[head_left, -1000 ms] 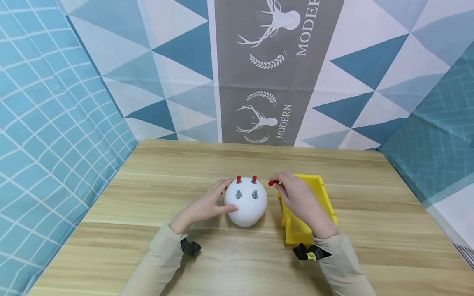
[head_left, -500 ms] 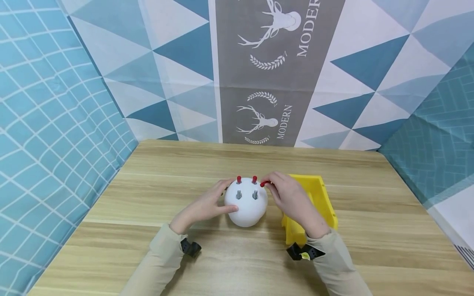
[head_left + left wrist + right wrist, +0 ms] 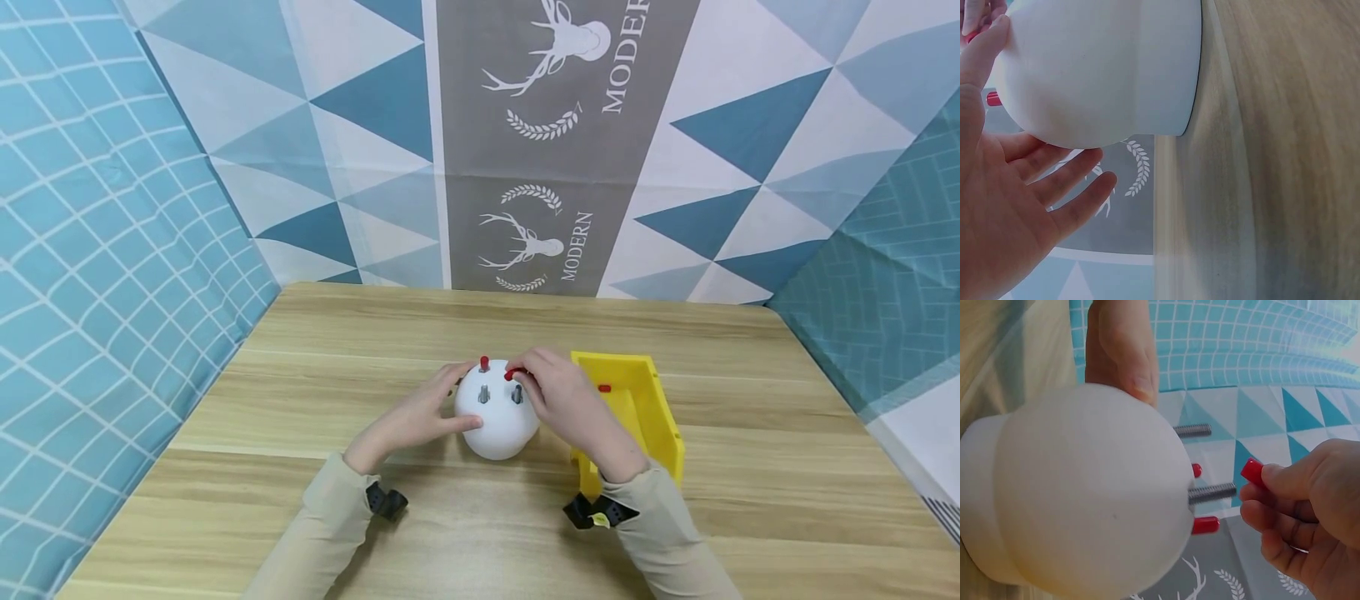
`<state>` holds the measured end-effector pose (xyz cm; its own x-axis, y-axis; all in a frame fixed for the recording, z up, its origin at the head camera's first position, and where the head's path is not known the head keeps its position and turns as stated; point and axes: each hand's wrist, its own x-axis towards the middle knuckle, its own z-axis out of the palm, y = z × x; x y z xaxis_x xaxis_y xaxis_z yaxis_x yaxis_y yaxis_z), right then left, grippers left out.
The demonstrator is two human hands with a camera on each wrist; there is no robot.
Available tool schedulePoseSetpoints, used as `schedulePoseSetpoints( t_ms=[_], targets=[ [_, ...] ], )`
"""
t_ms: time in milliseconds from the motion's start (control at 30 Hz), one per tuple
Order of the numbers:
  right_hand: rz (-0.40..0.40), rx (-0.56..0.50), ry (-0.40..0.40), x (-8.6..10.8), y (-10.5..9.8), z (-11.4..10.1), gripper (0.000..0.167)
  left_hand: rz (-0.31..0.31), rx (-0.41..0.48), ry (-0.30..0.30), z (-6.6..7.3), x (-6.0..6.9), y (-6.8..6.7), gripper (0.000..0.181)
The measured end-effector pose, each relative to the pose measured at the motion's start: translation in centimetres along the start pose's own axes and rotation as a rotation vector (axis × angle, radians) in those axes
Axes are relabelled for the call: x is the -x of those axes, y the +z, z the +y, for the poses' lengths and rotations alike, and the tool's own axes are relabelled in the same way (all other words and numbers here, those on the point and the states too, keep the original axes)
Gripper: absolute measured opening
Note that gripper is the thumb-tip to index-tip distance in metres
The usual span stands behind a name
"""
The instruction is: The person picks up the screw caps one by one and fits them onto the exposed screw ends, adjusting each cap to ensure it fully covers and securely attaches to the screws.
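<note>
A white ball-like body (image 3: 491,433) with a flat-bottomed base sits on the table. Threaded metal studs (image 3: 1213,493) stick out of it, two of them bare. Red caps (image 3: 1205,525) cover the two farther studs. My left hand (image 3: 420,412) rests against the ball's left side, thumb on the near surface and fingers extended behind; in the left wrist view the fingers (image 3: 1072,181) look fairly straight. Between thumb and fingers my right hand (image 3: 566,404) pinches another red cap (image 3: 1252,469), apart from the bare near-right stud and just beyond its tip.
To the right of the ball stands a yellow bin (image 3: 670,417), partly hidden by the right forearm. Inside it lies a red cap (image 3: 604,388). The wooden table (image 3: 360,333) ends at a patterned cloth backdrop (image 3: 517,150).
My right hand has moved left from beside the yellow bin to over the ball, carrying the red cap. The red cap in the bin has come into sight. The left hand stays put.
</note>
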<state>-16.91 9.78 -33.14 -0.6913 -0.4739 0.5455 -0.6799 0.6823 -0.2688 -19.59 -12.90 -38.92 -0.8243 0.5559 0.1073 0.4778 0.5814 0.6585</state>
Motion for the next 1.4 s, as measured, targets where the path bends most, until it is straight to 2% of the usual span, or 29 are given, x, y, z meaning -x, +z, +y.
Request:
schedulePoseSetpoints(
  t_ms=[233, 533, 933, 1400],
  targets=[
    [-0.028, -0.004, -0.009, -0.2, 0.7, -0.4, 0.011, 0.001, 0.004, 0.009, -0.1, 0.0, 0.2, 0.083],
    [0.049, 0.055, -0.106, -0.5, 1.4, -0.7, 0.012, 0.000, 0.026, 0.014, -0.3, 0.0, 0.1, 0.081],
    [0.029, 0.093, -0.107, -0.9, 1.8, -1.0, 0.011, -0.005, 0.022, 0.011, -0.4, -0.1, 0.1, 0.081],
    [0.073, 0.092, -0.140, -1.0, 2.6, -1.2, 0.009, 0.000, 0.010, 0.009, -0.3, -0.1, 0.1, 0.081]
  ],
)
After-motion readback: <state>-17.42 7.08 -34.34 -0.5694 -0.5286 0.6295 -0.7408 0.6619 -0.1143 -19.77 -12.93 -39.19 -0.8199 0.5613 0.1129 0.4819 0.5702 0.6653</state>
